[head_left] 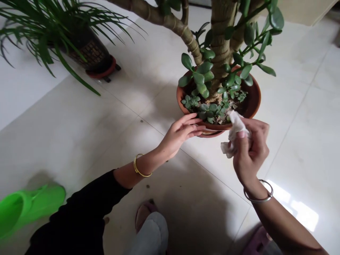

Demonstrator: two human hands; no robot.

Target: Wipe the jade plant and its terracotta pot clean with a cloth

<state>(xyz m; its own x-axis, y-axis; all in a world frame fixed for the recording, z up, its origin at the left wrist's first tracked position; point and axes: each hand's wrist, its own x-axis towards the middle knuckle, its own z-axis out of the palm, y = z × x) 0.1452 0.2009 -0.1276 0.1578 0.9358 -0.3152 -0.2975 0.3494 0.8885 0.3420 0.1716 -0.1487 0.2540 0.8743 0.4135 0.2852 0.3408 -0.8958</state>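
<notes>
A round terracotta pot (253,101) stands on the pale tiled floor and holds a thick-trunked jade plant (220,46) with fleshy green leaves. My left hand (180,132) reaches to the pot's near rim, fingers stretched out and resting against it, holding nothing. My right hand (251,150) is closed round a crumpled white tissue (235,131), held just in front of the rim's near edge. A gold bangle sits on my left wrist, a silver one on my right.
A dark pot (91,53) with long spiky green leaves stands on a wheeled stand at the upper left. A bright green watering can (23,209) lies at the lower left. My knee and slippered feet (145,214) show at the bottom.
</notes>
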